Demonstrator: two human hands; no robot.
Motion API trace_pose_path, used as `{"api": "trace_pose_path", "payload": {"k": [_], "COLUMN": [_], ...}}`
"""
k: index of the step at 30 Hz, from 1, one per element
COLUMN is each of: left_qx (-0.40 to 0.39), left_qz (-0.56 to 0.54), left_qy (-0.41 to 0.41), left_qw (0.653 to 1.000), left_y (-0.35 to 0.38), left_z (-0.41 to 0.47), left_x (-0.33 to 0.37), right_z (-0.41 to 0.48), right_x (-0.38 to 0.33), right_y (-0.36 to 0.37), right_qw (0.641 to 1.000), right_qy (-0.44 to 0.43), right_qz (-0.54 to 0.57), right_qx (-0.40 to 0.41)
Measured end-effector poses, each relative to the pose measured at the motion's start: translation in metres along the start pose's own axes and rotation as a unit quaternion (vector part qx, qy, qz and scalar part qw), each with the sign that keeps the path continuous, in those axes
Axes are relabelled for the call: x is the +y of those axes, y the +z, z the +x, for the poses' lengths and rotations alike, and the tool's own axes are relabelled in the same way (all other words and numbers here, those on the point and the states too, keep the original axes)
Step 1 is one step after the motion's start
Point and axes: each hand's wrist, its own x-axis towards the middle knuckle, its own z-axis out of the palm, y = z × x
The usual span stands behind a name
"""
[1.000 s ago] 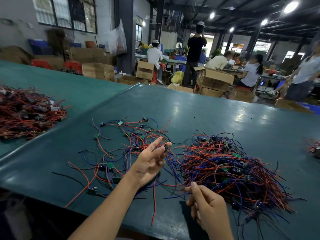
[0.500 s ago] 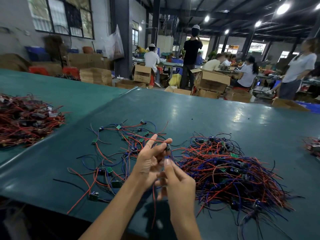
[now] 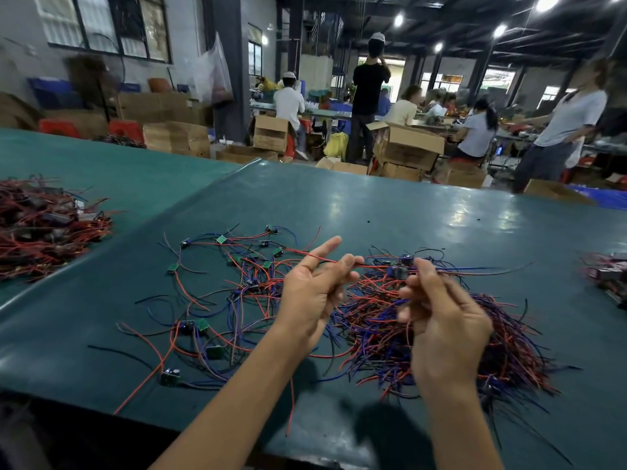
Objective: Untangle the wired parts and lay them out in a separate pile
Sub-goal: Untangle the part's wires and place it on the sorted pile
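Note:
A dense tangle of red, blue and black wired parts (image 3: 451, 334) lies on the green table at the right. To its left, loose wired parts with small green boards (image 3: 224, 293) are spread out apart from each other. Both hands are raised above the table between the two groups. My left hand (image 3: 314, 293) pinches the red wire of one wired part (image 3: 400, 271), forefinger pointing up. My right hand (image 3: 441, 320) pinches that same part near its small dark component, and its wires stretch out level to both sides.
A second pile of red and black wires (image 3: 44, 228) sits on the neighbouring table at the far left. More parts (image 3: 607, 269) lie at the right edge. Cardboard boxes (image 3: 407, 147) and several people are beyond the table's far edge (image 3: 373, 179).
My right hand rose from the table's near edge to meet the left hand. The two hands then drew apart, stretching one wired part level above the tangle.

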Motion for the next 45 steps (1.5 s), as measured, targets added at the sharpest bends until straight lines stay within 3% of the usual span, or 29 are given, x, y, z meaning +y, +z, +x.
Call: {"api": "trace_pose_path", "payload": {"k": [6,12,18,22,24,26,29,32,36,40,45], "left_qx": [0.089,0.118,0.139,0.121,0.086,0.063,0.075,0.106,0.116,0.073,0.094], "left_qz": [0.033,0.076,0.127,0.217,0.379,0.538,0.638,0.702,0.796,0.795,0.786], "left_qy": [-0.003,-0.098,-0.109,-0.112,-0.094,-0.05,0.03,0.069,-0.03,-0.109,-0.087], "left_qw": [0.996,0.985,0.976,0.962,0.916,0.839,0.766,0.701,0.594,0.592,0.605], "left_y": [0.022,0.032,0.023,0.015,0.004,-0.011,-0.039,-0.075,-0.12,-0.135,-0.135], "left_z": [0.015,0.023,0.022,0.015,0.009,0.006,0.013,0.032,0.054,0.062,0.065], "left_x": [-0.03,-0.064,-0.064,-0.049,-0.038,-0.02,0.015,0.051,0.077,0.073,0.069], "right_z": [0.056,0.1,0.108,0.101,0.084,0.05,-0.006,-0.032,-0.035,-0.024,-0.029], "right_x": [-0.022,-0.024,-0.023,-0.03,-0.029,-0.018,0.013,0.049,0.088,0.109,0.113], "right_y": [-0.058,-0.102,-0.112,-0.1,-0.086,-0.071,-0.056,-0.05,-0.036,-0.019,-0.026], "right_qw": [0.991,0.978,0.969,0.966,0.966,0.964,0.913,0.843,0.784,0.77,0.763], "right_qy": [0.122,0.166,0.199,0.124,0.013,-0.127,-0.277,-0.262,-0.162,-0.139,-0.164], "right_qz": [-0.018,-0.035,-0.007,0.04,0.028,-0.085,-0.301,-0.416,-0.506,-0.532,-0.536], "right_qx": [0.06,0.118,0.148,0.224,0.256,0.219,0.007,-0.219,-0.321,-0.324,-0.322]}}
